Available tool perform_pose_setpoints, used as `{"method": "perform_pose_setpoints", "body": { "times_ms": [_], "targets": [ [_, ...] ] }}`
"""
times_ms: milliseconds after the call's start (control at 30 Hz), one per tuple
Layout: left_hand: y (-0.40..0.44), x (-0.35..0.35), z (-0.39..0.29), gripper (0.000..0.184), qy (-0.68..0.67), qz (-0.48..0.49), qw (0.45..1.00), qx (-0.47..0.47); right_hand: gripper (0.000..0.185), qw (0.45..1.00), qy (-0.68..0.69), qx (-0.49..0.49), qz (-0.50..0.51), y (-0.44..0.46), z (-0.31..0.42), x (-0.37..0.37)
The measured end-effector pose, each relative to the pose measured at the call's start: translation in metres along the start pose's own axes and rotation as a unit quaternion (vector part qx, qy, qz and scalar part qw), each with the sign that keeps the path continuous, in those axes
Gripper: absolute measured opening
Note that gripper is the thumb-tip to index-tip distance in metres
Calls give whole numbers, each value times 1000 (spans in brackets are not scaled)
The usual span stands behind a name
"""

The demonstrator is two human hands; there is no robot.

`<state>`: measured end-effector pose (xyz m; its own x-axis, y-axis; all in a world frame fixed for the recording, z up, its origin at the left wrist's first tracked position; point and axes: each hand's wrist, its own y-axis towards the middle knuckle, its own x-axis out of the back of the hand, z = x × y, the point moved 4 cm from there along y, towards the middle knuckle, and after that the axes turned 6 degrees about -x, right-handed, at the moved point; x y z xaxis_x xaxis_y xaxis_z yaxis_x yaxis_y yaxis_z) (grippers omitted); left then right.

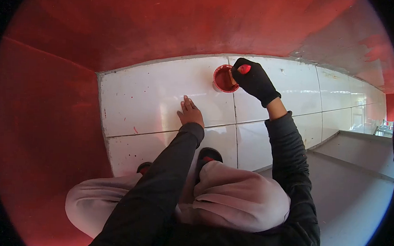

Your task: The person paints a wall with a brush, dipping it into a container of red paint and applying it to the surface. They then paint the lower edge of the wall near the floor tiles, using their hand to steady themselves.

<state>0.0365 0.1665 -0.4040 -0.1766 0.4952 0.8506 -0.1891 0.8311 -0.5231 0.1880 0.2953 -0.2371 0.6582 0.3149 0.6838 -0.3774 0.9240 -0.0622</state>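
My right hand (255, 81), in a black glove, is closed round the red handle of a paintbrush (244, 69). The brush's head dips into a small tub of red paint (215, 81) that stands on the white tiled floor (163, 90). Part of the brush is hidden by the tub and the glove. Bare and without a glove, my left hand (191, 111) rests on the tiles to the left of the tub, its fingers stretched out and holding nothing.
A red-painted wall (166, 28) runs along the far side, patchy toward the right. Another red wall (45, 128) stands close on my left. Grey panels (353, 193) lie on my right. My shoe (211, 155) is on the tiles below my hands.
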Motion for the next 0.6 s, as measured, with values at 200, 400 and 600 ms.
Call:
{"method": "perform_pose_setpoints", "body": {
  "times_ms": [200, 400, 600],
  "targets": [
    [8, -12, 2, 123, 59, 25, 998, -21, 12, 1000, -1, -17, -8, 3, -9, -3],
    [1, -3, 0, 50, 12, -1, 1000, 2, 12, 965, 231, -119, 25, -6, -23, 15],
    [11, -16, 3, 124, 70, 19, 997, -16, 18, 882, 429, -192, 30, -30, -64, 33]
  ]
}}
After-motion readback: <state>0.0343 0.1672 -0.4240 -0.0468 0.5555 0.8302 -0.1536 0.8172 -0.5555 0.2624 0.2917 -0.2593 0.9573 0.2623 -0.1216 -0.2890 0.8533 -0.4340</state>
